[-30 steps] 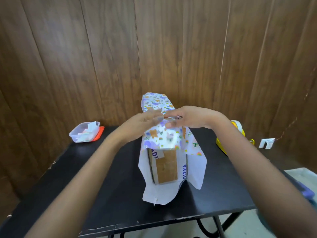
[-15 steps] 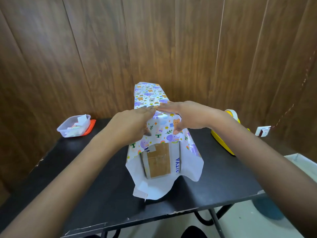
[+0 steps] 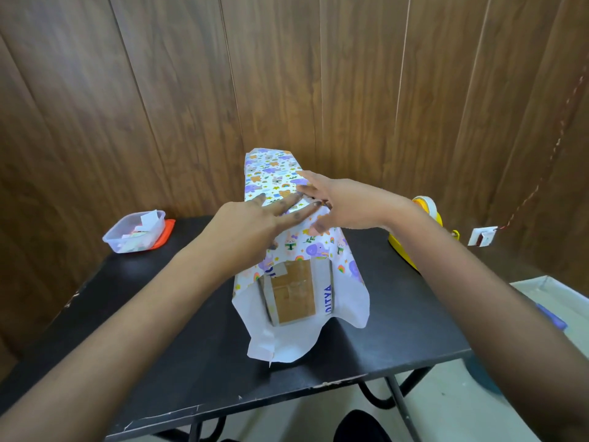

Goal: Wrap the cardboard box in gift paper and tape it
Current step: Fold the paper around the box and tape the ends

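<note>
A long cardboard box point(image 3: 294, 296) lies lengthwise on the black table point(image 3: 191, 346), its near end bare and facing me. Colourful animal-print gift paper point(image 3: 271, 173) covers its top and sides and hangs open as white flaps around the near end. My left hand point(image 3: 255, 224) lies flat on the top of the wrapped box with straight, spread fingers. My right hand point(image 3: 338, 202) presses flat beside it, fingers meeting the left fingertips at the paper seam. A yellow tape dispenser point(image 3: 424, 218) stands at the table's right edge behind my right forearm.
A clear plastic tub of paper scraps point(image 3: 134, 231) on an orange lid sits at the table's far left corner. Wooden panelling rises right behind the table. A white wall socket point(image 3: 482, 236) is at the right. The table's front edge is close to me.
Both hands have gone from pinching something small above the box to lying flat on the paper, and have slid a little further along the top.
</note>
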